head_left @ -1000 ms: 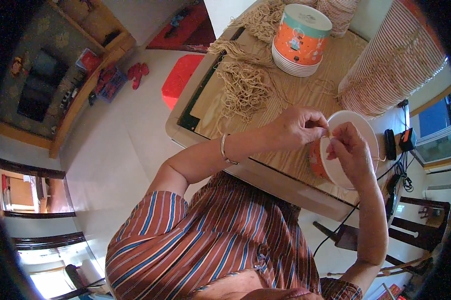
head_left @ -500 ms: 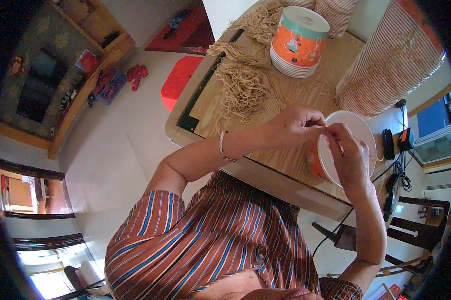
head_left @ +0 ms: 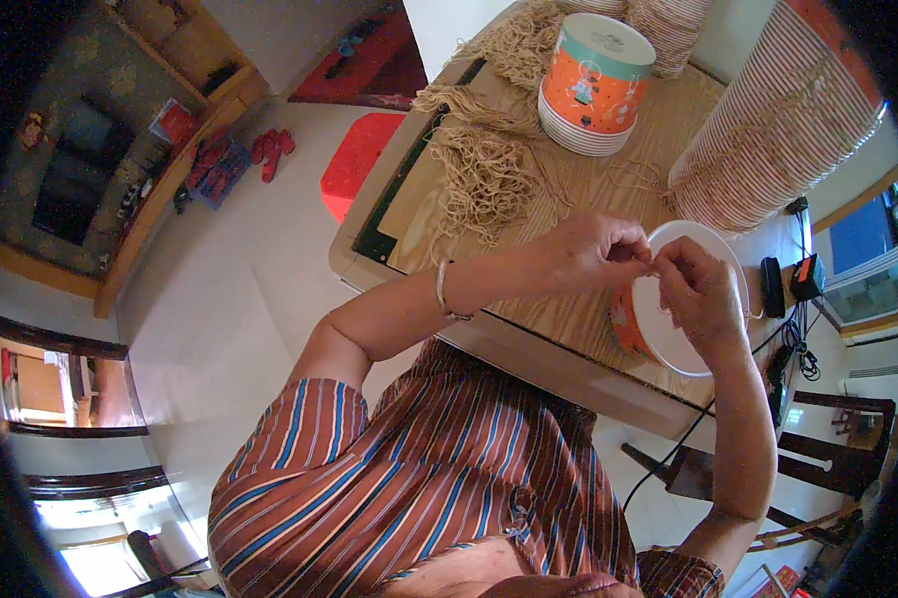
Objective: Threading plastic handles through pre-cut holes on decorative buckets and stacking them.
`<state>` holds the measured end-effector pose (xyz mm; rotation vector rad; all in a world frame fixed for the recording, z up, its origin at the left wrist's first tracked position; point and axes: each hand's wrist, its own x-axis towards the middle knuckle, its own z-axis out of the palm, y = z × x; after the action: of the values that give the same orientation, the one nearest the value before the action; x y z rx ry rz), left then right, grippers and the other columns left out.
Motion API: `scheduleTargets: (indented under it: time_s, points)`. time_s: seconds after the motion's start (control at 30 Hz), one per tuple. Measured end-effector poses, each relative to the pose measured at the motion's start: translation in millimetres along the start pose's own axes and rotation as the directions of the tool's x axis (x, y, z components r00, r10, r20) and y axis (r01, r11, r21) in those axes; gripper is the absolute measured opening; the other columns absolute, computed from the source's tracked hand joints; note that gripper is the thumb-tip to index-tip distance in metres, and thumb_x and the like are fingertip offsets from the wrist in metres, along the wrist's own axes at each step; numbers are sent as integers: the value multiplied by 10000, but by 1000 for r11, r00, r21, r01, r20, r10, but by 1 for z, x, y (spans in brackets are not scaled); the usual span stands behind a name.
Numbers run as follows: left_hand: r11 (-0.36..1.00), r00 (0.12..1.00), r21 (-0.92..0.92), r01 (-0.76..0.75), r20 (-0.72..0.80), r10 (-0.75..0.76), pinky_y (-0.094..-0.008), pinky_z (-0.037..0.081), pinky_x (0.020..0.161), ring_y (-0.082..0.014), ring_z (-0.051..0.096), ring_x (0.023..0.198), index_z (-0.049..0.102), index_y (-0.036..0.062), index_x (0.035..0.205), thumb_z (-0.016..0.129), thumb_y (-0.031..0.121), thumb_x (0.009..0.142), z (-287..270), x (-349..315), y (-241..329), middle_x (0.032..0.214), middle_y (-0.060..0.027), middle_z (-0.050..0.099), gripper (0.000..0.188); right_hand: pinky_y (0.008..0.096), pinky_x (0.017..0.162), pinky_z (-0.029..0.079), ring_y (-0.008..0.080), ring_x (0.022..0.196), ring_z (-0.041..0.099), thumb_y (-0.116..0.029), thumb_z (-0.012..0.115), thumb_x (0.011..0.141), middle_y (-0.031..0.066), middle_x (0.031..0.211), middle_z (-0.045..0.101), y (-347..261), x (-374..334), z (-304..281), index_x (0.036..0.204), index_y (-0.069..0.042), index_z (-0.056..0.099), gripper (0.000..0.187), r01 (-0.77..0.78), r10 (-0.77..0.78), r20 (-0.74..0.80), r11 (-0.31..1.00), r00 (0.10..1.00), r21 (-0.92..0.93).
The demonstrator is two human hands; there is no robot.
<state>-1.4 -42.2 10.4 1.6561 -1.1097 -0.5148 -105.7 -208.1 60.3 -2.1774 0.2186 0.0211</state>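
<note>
A white-lined paper bucket with an orange outside lies tilted at the near right of the table, its opening toward me. Over its upper left rim, my left hand pinches thumb and fingers together. My right hand meets it from the right, fingertips also closed, and covers part of the bucket's opening. Whatever lies between the fingertips is too small to make out. A short bit of pale cord sticks out at the bucket's right side. Loose tan cords lie heaped left of the hands.
Beyond the hands, an upside-down stack of orange and green paper buckets stands on the wooden table. A long leaning stack of buckets fills the right back. Black cables run along the right edge; a red stool stands left.
My right hand has shifted slightly right, and its fingers have turned over the bucket's opening. My left hand has stayed almost in place, fingertips still pinched.
</note>
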Motion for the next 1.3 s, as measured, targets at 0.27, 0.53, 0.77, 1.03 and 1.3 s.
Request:
scheduleTargets:
  time_s: [0.27, 0.53, 0.77, 1.03, 1.3]
  points:
    - [981, 981, -107, -162, -125, 148, -280, 502, 663, -112, 617, 743, 645, -17, 923, 636, 118, 833, 10, 1, -10, 814, -93, 667, 163, 230, 391, 363, 85, 460, 496, -172, 512, 929, 28, 600, 566, 4, 7, -15, 786, -30, 613, 225, -228, 189, 144, 907, 972, 353]
    - [998, 998, -47, -34, -48, 31, -265, 495, 730, -88, 594, 831, 647, 11, 954, 619, 94, 859, 3, -2, 1, 870, -44, 660, 129, 240, 492, 458, 109, 541, 566, -159, 596, 912, 53, 681, 613, 11, -6, 1, 1008, -30, 561, 165, 56, -40, -51, 929, 998, 366]
    - [995, 996, -70, -75, -43, 72, -270, 497, 711, -88, 595, 847, 646, 15, 993, 619, 125, 862, 6, 2, -8, 893, -49, 663, 173, 265, 528, 477, 103, 560, 590, -129, 597, 909, 58, 652, 625, 10, -9, 5, 1006, -58, 584, 121, 158, -158, -63, 987, 985, 0]
    - [994, 995, -44, -96, -18, 95, -285, 501, 731, -117, 610, 851, 645, 19, 997, 613, 108, 873, 2, 1, -1, 900, -68, 658, 156, 315, 505, 485, 141, 534, 611, -166, 579, 915, 75, 647, 620, 5, -9, 5, 888, -55, 601, 116, 190, -207, -90, 967, 974, -172]
    - [983, 982, -53, -176, -74, 172, -294, 505, 720, -155, 638, 800, 656, -6, 930, 620, 99, 824, 4, 2, 0, 872, -112, 671, 153, 296, 409, 421, 126, 455, 559, -234, 521, 940, 76, 590, 586, 9, 3, 0, 817, -30, 584, 246, -12, 10, -74, 1000, 997, -24]
